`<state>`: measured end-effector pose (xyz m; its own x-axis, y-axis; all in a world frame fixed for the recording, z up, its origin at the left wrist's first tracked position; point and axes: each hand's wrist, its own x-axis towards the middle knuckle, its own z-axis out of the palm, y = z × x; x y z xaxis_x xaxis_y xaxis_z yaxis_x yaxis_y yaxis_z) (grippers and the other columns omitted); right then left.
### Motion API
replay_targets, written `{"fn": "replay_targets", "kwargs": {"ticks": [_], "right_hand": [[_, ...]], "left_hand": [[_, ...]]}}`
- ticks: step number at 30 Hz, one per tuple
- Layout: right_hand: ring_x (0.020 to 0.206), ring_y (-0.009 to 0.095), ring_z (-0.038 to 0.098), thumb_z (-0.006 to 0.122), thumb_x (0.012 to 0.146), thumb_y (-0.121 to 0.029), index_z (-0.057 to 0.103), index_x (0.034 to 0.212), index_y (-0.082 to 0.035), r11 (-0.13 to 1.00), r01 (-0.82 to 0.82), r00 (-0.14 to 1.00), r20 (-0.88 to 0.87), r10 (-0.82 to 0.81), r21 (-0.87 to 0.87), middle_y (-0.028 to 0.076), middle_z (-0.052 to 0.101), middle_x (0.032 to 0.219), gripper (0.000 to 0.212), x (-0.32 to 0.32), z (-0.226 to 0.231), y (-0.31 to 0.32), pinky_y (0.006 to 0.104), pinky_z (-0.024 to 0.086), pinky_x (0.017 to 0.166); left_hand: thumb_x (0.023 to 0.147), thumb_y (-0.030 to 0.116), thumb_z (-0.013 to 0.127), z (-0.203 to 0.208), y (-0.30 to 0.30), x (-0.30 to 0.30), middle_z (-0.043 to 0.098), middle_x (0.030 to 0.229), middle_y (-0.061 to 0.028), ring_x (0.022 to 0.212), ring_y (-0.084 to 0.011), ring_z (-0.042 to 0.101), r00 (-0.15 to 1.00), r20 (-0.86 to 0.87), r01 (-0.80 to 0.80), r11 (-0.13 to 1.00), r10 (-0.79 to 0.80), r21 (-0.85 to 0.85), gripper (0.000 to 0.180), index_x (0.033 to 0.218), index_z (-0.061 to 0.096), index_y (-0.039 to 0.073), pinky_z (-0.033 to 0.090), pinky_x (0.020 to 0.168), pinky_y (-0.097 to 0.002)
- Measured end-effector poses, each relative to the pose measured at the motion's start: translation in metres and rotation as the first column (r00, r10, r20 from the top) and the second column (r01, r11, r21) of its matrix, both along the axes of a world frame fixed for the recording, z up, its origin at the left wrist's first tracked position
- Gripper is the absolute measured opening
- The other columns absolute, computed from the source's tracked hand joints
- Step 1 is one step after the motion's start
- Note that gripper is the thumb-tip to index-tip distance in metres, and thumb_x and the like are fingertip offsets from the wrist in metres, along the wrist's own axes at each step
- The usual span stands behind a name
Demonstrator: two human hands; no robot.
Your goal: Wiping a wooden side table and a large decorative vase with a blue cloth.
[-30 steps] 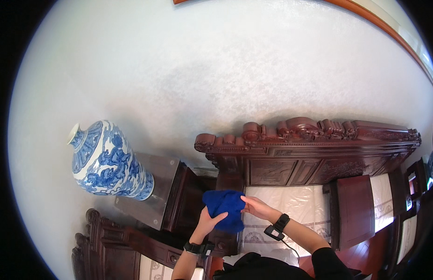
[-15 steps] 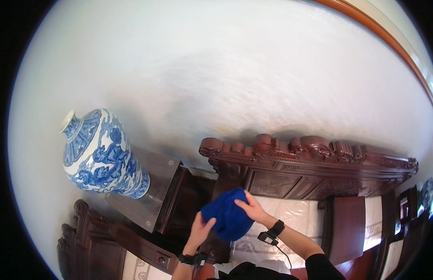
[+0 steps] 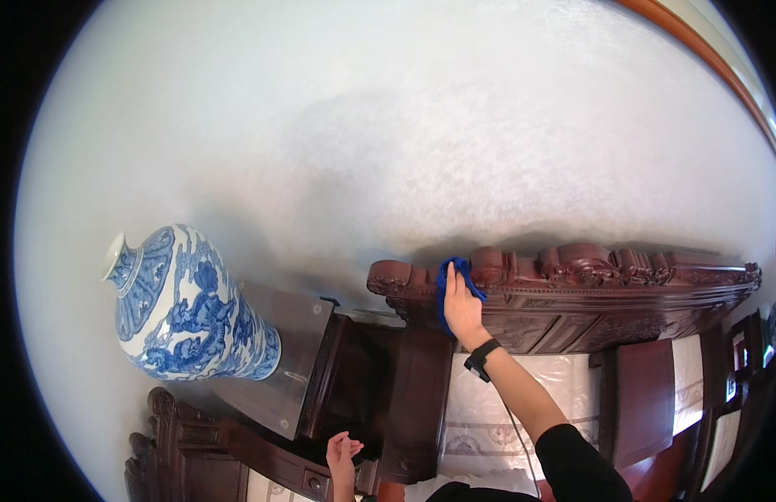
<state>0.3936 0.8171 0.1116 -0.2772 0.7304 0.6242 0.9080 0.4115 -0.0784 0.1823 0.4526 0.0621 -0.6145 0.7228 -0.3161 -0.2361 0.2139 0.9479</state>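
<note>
My right hand (image 3: pixel 463 311) presses a blue cloth (image 3: pixel 444 294) onto the carved top rail (image 3: pixel 522 272) of a dark wooden sofa back, close to its left end. The cloth bunches under and around the fingers, with part of it hanging over the front of the rail. My left hand (image 3: pixel 343 452) is low in the view, apart from the cloth, with its fingers loosely bent and nothing in them. Beneath that hand lies the dark wood of a side table (image 3: pixel 354 393).
A large blue and white porcelain vase (image 3: pixel 195 309) stands at the left on a stand with a clear top (image 3: pixel 275 402). Pale covered seat cushions (image 3: pixel 522 402) lie below the sofa back. Another carved seat (image 3: pixel 204 443) is at lower left. A pale wall rises behind.
Both hands held the cloth in front of me earlier. The left hand has let go and dropped lower; the right has carried the cloth up onto the carved rail. The view has shifted slightly.
</note>
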Motion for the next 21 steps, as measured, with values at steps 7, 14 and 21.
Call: {"fn": "replay_targets", "kwargs": {"ticks": [7,14,21], "right_hand": [[0.055,0.027,0.064,0.056,0.078,-0.016,0.04,0.129,0.007,0.958,0.084,0.995,0.068,-0.068,-0.274,0.015,0.065,0.082,0.058,0.006,-0.002,-0.009,0.036,0.053,0.048],[0.05,0.019,0.063,0.054,0.077,-0.009,0.042,0.128,0.01,0.971,0.152,0.962,0.252,-0.103,-0.184,0.015,0.066,0.089,0.055,0.006,0.001,-0.011,0.0279,0.051,0.045],[0.05,0.023,0.063,0.049,0.082,-0.008,0.046,0.122,0.009,0.98,0.139,0.978,0.176,-0.114,-0.139,0.015,0.065,0.077,0.044,0.006,0.006,0.011,0.0308,0.052,0.047]], "left_hand": [[0.095,0.017,0.052,-0.004,-0.009,-0.008,0.062,0.081,-0.0083,0.072,-0.0148,0.062,0.999,-0.033,-0.026,1.0,0.026,0.0,0.021,0.106,0.054,-0.001,0.053,0.071,-0.0271],[0.094,0.016,0.053,-0.016,-0.019,-0.015,0.062,0.079,-0.0074,0.071,-0.014,0.062,0.994,0.0,-0.106,0.99,0.107,-0.095,0.018,0.101,0.057,0.0,0.053,0.07,-0.0259],[0.093,0.017,0.054,-0.02,-0.023,-0.014,0.062,0.078,-0.0057,0.071,-0.0141,0.062,0.993,-0.004,-0.118,0.991,0.118,-0.058,0.017,0.099,0.059,0.002,0.053,0.069,-0.028]]}}
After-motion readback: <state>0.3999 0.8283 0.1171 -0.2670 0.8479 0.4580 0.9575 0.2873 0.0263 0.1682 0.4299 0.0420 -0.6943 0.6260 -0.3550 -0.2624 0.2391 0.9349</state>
